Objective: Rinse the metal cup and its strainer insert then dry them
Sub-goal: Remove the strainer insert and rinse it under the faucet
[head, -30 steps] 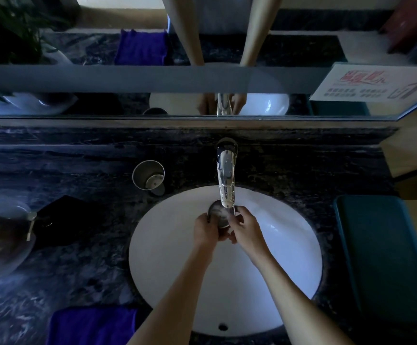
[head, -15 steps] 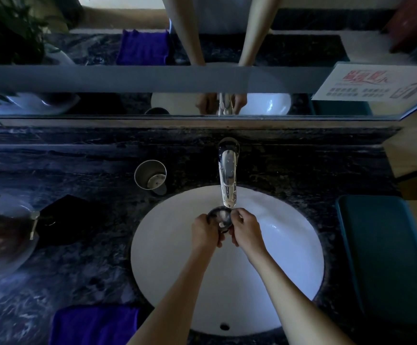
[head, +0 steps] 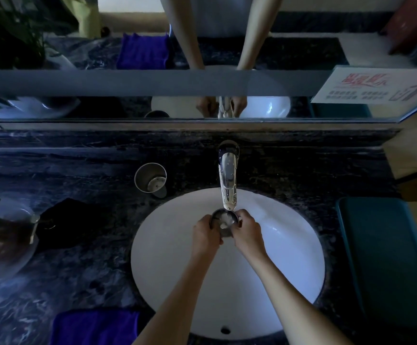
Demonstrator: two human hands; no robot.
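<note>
A small round metal strainer insert (head: 225, 221) sits right under the chrome faucet spout (head: 228, 188), above the white basin (head: 289, 257). My left hand (head: 206, 236) grips its left side and my right hand (head: 248, 234) grips its right side. Water seems to run into it. The metal cup (head: 150, 177) stands upright and apart on the dark marble counter, left of the faucet. A purple towel (head: 94, 327) lies at the counter's front edge, left of the basin.
A teal bin or tray (head: 386, 257) stands right of the basin. A black cloth (head: 65, 220) and a bowl-shaped planter (head: 3, 245) occupy the left counter. A mirror (head: 202, 58) runs along the back, with a paper notice (head: 374, 85) at its right.
Both hands have turned the strainer slightly under the spout; the right hand's fingers have closed in tighter around its rim. The cup has stayed put.
</note>
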